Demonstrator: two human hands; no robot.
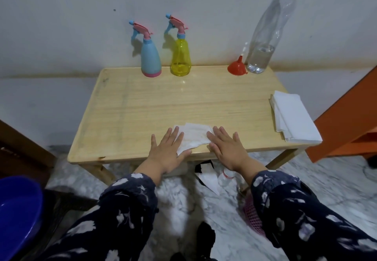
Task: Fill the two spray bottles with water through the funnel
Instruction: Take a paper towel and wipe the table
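Observation:
A blue spray bottle [151, 58] and a yellow see-through spray bottle [180, 56] stand upright at the back of the wooden table [126, 107], both with pink and blue trigger heads screwed on. A red funnel [237, 68] rests mouth down at the back right, beside a tall clear water bottle [265, 36] with a blue cap and water in its lower part. My left hand [167, 148] and my right hand [226, 146] lie flat, fingers spread, on a damp white tissue [195, 136] at the front edge.
A stack of white tissues [293, 118] lies at the table's right edge. An orange piece of furniture [346, 122] stands to the right. A blue basin [18, 216] sits at the lower left. A small plastic bottle [225, 177] and a pink basket [254, 218] are on the marble floor.

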